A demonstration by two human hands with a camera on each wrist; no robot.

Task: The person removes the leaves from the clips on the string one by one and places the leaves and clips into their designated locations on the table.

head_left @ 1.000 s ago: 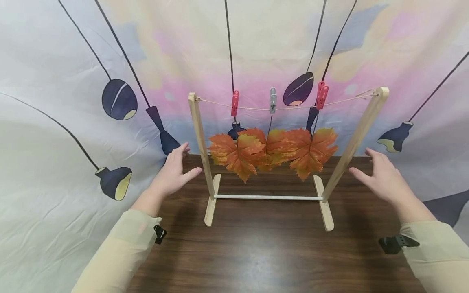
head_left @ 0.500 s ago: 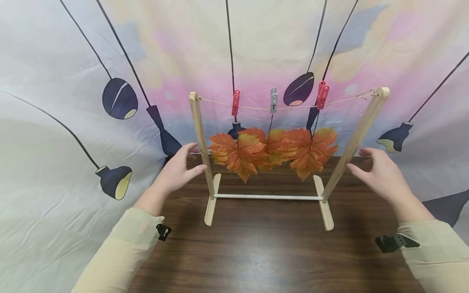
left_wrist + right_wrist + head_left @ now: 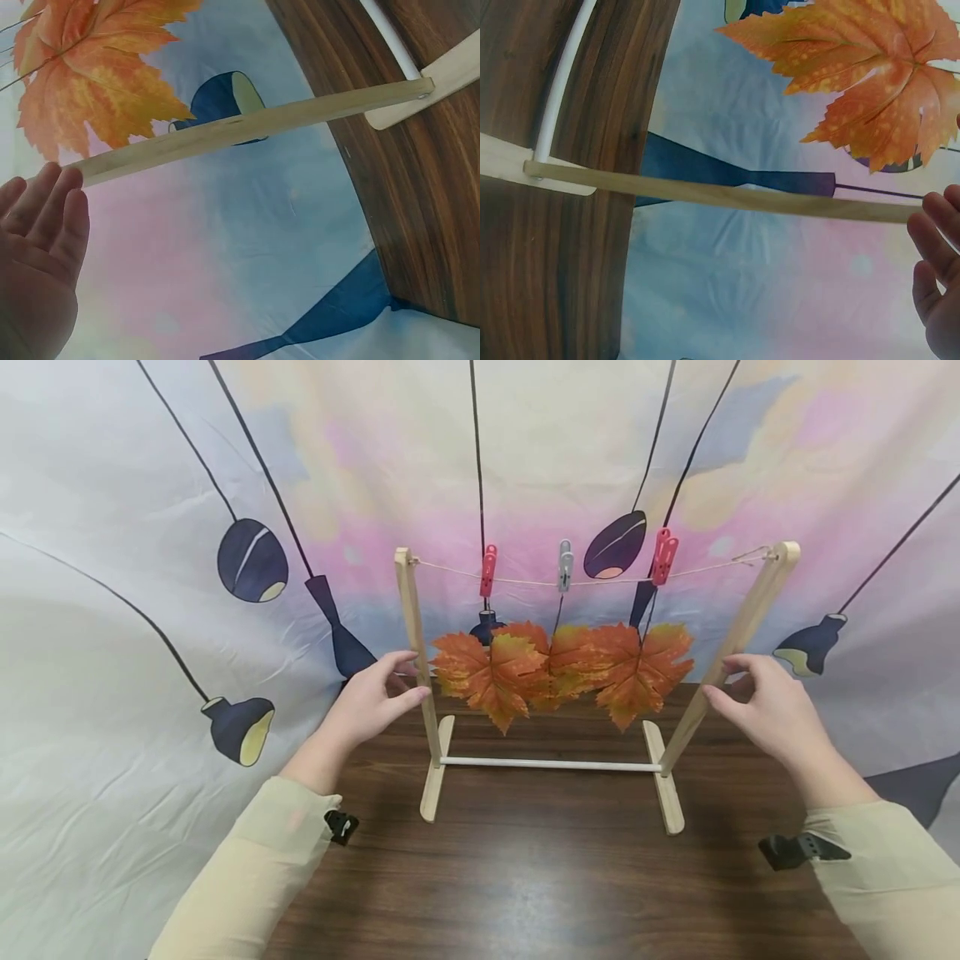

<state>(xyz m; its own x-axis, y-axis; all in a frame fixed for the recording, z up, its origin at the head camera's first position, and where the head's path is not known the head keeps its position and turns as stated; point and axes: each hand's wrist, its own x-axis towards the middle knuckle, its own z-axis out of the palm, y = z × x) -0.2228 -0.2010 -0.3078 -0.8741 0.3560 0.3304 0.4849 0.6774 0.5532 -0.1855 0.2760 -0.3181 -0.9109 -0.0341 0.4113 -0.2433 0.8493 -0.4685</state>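
Note:
A wooden stand holds a string (image 3: 525,582) between its left post (image 3: 417,618) and right post (image 3: 738,627). Two red clothespins (image 3: 488,571) and a grey clothespin (image 3: 565,565) sit on the string, with orange maple leaves (image 3: 495,672) hanging below by thin cords. My left hand (image 3: 375,697) is at the left post, its thumb overlapping the wood and its fingertips right at the edge. At the right post, my right hand (image 3: 772,702) has thumb and fingertips the same way. In both wrist views the fingers look fairly straight, fingertips meeting the post.
The stand's wooden feet (image 3: 663,777), joined by a white rod (image 3: 551,765), rest on a dark wooden tabletop (image 3: 525,885). A cloth backdrop (image 3: 562,443) printed with hanging lamps rises close behind and along the left side.
Both hands have moved inward to the posts, the left going right and the right going left. Their fingers have drawn nearer the thumbs. The leaves hang as before.

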